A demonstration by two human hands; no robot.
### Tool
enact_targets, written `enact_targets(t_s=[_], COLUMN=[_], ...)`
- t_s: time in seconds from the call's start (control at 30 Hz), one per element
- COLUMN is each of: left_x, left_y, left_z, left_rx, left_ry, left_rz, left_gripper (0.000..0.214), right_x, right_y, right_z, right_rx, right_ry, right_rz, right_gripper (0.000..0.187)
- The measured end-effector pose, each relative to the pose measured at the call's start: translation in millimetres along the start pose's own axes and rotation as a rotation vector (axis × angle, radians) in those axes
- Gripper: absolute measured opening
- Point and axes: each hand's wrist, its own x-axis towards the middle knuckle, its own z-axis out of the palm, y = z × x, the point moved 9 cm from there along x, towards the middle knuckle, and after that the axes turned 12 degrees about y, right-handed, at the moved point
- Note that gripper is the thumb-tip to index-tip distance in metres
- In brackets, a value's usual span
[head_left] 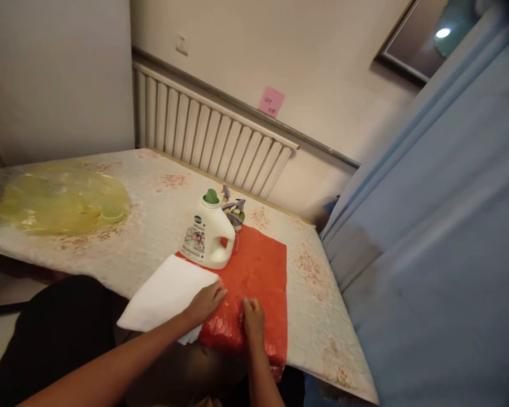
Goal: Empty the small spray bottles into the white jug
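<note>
A red plastic sheet [258,271] lies on the table and hangs over its near edge. My right hand [253,321] is closed, pinching the red sheet near that edge. My left hand [206,302] rests flat, fingers stretched, where a white cloth [165,293] meets the red sheet. A white detergent jug [207,237] with a green cap stands upright on the far left part of the red sheet. Behind it stand grey-triggered spray bottles [234,212].
The table [152,209] has a pale floral cover. A yellow plastic bag [63,200] lies at its far left. A white radiator [212,135] runs along the wall behind. A blue curtain [441,226] hangs close on the right. A pink note [271,102] sticks to the wall.
</note>
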Motion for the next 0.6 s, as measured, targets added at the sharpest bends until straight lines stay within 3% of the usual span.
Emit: enact_targets(t_s=[0.17,0.27,0.47,0.6], left_x=[-24,-30,-5,18], left_y=[16,10,-20,-37], left_z=[-12.5,-31.3,-82.1,-105.0], left_rx=[-0.038,0.019,0.265,0.497], left_ry=[-0.001,0.051,0.223,0.280], left_rz=[0.234,0.314,0.312,0.283], left_gripper=[0.023,0.019,0.020,0.021], right_x=[-12,-16,-19,-27], right_y=[5,6,-2,-29], right_z=[-2,-11,-22,-4], right_rx=[0.144,0.187,0.160,0.010], right_ry=[-0.045,-0.005,0.070,0.006], right_rz=[0.091,0.115,0.105,-0.092], right_gripper=[0.024,0.026,0.025,0.019])
